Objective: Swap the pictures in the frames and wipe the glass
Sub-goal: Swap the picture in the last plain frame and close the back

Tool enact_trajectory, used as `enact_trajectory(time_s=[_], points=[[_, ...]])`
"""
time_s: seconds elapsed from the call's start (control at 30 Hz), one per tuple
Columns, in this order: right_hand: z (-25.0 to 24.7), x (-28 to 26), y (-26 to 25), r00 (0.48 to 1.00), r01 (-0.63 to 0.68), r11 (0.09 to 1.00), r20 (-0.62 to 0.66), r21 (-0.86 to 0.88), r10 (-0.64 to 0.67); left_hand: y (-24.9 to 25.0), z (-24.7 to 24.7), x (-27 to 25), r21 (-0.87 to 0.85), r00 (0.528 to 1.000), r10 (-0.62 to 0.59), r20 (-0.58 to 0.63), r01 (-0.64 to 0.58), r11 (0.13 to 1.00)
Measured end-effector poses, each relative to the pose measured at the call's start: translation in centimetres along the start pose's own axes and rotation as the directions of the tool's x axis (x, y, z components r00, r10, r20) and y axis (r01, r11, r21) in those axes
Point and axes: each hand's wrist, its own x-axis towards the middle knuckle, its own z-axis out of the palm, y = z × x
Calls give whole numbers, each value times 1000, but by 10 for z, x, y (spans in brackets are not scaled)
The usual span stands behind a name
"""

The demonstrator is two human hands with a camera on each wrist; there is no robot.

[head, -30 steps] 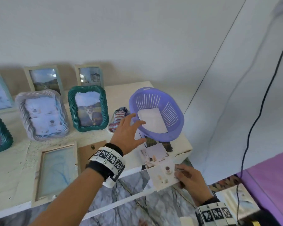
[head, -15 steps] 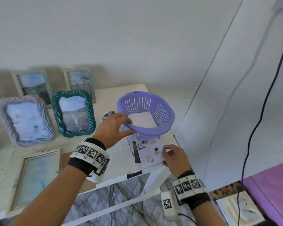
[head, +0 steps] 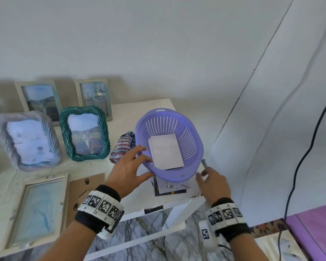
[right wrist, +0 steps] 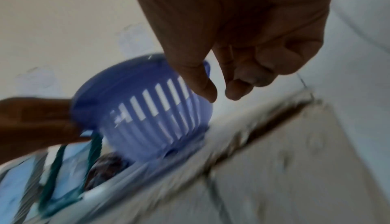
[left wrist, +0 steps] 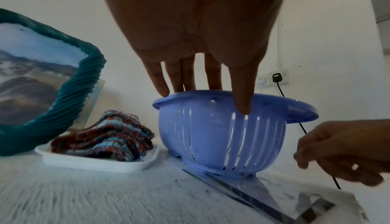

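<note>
Loose pictures (head: 170,186): a small stack is seen lying flat on the counter (head: 94,166) at its near right corner, pinned under the purple basket (head: 192,166); only the near ends show in front of the basket foot.
Long axis of stack: it is judged to run away from the person, from the counter's near edge back under the basket.
Left hand (head: 127,169): its fingers are laid over the basket's near-left rim and its thumb against the slotted wall, so the rim is gripped; in the left wrist view the basket is tipped, its left foot raised off the stack.
Right hand (head: 213,182): it is held just right of the basket at the counter's right edge, thumb and fingers loosely curled with a gap between them; nothing is seen pinched.
Direction from hands: the stack lies between the two, below and right of the left hand, left of and slightly nearer than the right hand.
Nearer hand: the right is judged closer to the exposed edge and free to draw a print out toward the near edge.
Open frame (head: 34,210): it is seen lying flat at the near left, its brown backing board (head: 81,189) beside it, well left of the stack.
Cloth (head: 123,146): it is folded on a white tray, just left of the basket.
</note>
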Motion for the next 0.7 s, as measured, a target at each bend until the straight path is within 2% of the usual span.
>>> enact_trajectory(time_s=[0.1, 0.2, 0.27, 0.37, 0.43, 0.5, 0.6, 0.7], points=[[-44, 17, -2, 991, 63, 998, -120, 5, -62, -4, 5, -7, -36, 1000, -24, 8, 25, 999], [-89, 35, -39, 954, 233, 965, -165, -118, -251, -1, 11, -12, -90, 996, -85, -11, 84, 992], [-103, 51, -75, 911, 372, 896, -92, -244, -403, 1, 15, -13, -115, 993, -110, -40, 105, 988], [-94, 79, -133, 818, 569, 723, 184, -392, -545, 3, 18, -14, -135, 990, -115, -78, 103, 985], [-70, 97, -167, 769, 638, 596, 366, -488, -524, 3, 19, -14, -137, 990, -108, -91, 95, 986], [-38, 116, -190, 743, 669, 496, 501, -554, -443, 3, 19, -14, -138, 990, -114, -86, 101, 985], [5, 139, -198, 731, 681, 354, 563, -641, -386, 2, 19, -14, -126, 990, -117, -80, 106, 986], [20, 140, -194, 729, 674, 184, 606, -715, -319, 3, 19, -14, -114, 990, -113, -89, 102, 988]])
